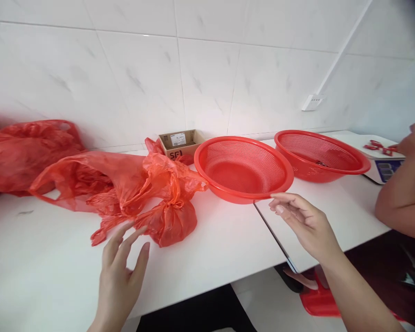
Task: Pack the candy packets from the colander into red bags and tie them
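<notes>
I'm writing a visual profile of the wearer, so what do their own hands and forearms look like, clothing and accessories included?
Both the left hand and right hand are bare: no gloves, rings, watch or bracelet visible. No sleeves show on the visible forearms.

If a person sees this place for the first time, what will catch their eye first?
Most likely the round red plastic basket with mesh sides in the middle, and a similar basket to its right. Then the crumpled, see-through red plastic bags on the left part of the white table, just beyond the left hand.
</notes>
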Demonstrator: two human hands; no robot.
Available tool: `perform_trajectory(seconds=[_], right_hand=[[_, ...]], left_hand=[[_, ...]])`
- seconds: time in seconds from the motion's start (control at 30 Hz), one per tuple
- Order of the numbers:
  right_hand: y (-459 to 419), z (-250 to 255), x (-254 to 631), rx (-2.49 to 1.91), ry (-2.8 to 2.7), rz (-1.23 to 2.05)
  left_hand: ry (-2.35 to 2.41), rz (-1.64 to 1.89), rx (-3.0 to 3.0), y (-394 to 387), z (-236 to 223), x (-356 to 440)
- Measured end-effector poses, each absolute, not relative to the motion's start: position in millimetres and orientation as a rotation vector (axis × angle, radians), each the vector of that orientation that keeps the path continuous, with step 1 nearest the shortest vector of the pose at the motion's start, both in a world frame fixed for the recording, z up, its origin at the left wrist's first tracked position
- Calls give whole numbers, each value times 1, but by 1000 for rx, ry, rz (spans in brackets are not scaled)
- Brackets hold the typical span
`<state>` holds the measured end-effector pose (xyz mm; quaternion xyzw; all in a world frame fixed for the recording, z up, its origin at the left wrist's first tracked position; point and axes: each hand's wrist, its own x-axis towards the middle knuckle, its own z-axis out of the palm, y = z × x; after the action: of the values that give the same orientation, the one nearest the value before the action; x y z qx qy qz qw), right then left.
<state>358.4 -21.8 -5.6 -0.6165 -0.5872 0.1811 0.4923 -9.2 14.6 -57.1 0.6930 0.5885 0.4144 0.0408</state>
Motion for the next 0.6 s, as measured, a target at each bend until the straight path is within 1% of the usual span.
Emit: perform_trajectory(seconds=[0.17, 0.27, 0.4, 0.5, 0.6], right_hand=[[-24, -16, 279, -1210, -1852, 772], [-13, -30, 235, -1072, -1923, 669], [10, -41, 206, -1101, -1777, 472], [23, -45, 192, -1141, -1804, 459], [26, -48, 183, -1192, -1832, 524]], left_hand=[[1755, 1218, 2301, 38, -59, -10], [1663, 1185, 2409, 41, -66, -10], [1533, 1207, 2493, 26, -72, -9], [1490, 1195, 2517, 13, -73, -8], [1484, 1159, 2489, 5, -73, -9]])
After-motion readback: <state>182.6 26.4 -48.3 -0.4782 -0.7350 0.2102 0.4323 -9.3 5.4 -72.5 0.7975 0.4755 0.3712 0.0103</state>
